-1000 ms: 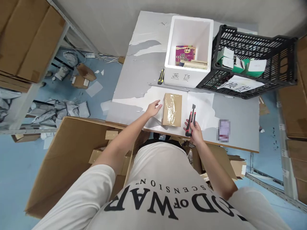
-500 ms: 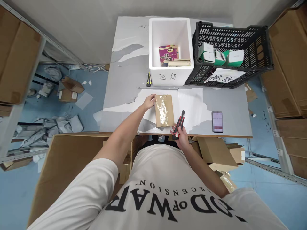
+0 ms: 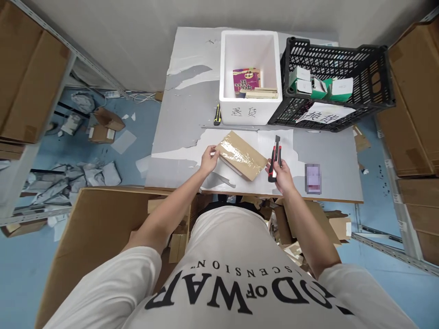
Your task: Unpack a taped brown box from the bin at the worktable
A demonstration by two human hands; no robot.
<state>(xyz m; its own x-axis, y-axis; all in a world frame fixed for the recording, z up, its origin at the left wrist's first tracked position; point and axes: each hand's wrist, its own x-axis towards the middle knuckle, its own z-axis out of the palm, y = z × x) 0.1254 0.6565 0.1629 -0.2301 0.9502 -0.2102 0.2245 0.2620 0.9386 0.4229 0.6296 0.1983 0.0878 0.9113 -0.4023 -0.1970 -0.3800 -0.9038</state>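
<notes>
A flat brown cardboard package (image 3: 242,155) with shiny clear tape lies angled over the white paper on the table, its near left side showing. My left hand (image 3: 209,160) grips its left corner between thumb and fingers. In my right hand (image 3: 283,176) is a red and black utility knife (image 3: 275,160), its tip pointing away from me. The fingertips of that hand are at the package's right corner; whether they press on it I cannot tell. A second, yellow and black utility knife (image 3: 217,115) lies beside the white foam box (image 3: 250,112).
Books (image 3: 246,80) lie in the foam box. Right of it stands a black plastic crate (image 3: 343,50) with green and white boxes (image 3: 341,88). A phone (image 3: 313,178) lies on the table's right. A large open carton (image 3: 103,219) stands below the table's left edge.
The package has turned from upright to slanted, its right end now nearer my right hand. My right hand has moved up and right with the knife. The view has shifted slightly.
</notes>
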